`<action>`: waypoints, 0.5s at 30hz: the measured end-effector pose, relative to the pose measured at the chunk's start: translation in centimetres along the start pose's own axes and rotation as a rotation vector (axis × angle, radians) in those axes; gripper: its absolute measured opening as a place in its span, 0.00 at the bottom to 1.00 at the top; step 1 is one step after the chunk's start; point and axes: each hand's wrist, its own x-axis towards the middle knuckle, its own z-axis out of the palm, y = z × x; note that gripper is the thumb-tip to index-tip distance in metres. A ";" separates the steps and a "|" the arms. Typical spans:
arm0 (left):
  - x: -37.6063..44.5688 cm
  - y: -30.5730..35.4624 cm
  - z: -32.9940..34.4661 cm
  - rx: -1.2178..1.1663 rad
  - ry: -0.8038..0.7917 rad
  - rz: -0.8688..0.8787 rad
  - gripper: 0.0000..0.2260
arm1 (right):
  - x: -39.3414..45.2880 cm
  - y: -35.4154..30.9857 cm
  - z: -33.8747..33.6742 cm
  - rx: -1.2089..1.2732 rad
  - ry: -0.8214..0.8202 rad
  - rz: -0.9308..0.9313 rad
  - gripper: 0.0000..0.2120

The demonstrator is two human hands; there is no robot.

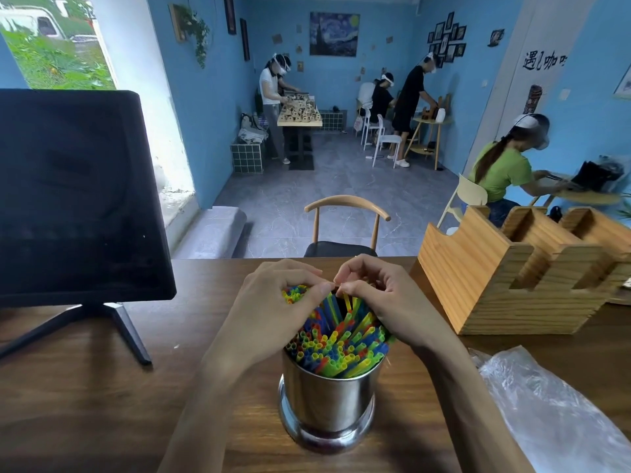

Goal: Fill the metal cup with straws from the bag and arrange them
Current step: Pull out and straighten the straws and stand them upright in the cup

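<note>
Low in the middle of the frame, on the brown wooden table point(102, 397), stands the metal cup point(328, 401), upright and crammed with straws point(338, 346) in yellow, green, blue and red. Their open ends fan out above the rim and lean toward the upper part of the frame. Both hands are at the far tips of the bundle. The left hand point(276, 298) has its fingers curled around a clump of straws on the left side, and the right hand point(382, 295) curls over the tops on the right, its fingertips pinching a yellow straw; the thumbs nearly meet. At lower right lies the clear plastic bag point(553, 414), crumpled and flat. A wooden organizer point(505, 278) sits at right, and a dark monitor point(75, 199) on its stand fills the left.
</note>
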 end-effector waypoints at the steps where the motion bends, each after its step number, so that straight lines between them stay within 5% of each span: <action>1: 0.0 0.0 -0.3 0.022 -0.047 0.009 0.10 | 0.0 -0.1 -0.1 -0.011 -0.010 0.005 0.06; 7: -0.4 0.2 -1.4 0.001 -0.110 0.028 0.15 | -0.2 -0.6 -0.5 -0.117 -0.109 -0.024 0.02; 11: -0.4 0.6 -1.2 -0.001 -0.069 0.043 0.11 | -0.5 -0.8 -0.5 -0.183 -0.183 -0.018 0.12; 15: -0.5 0.5 -1.0 -0.061 -0.070 0.028 0.08 | -0.5 -1.3 -0.4 -0.115 -0.193 -0.019 0.12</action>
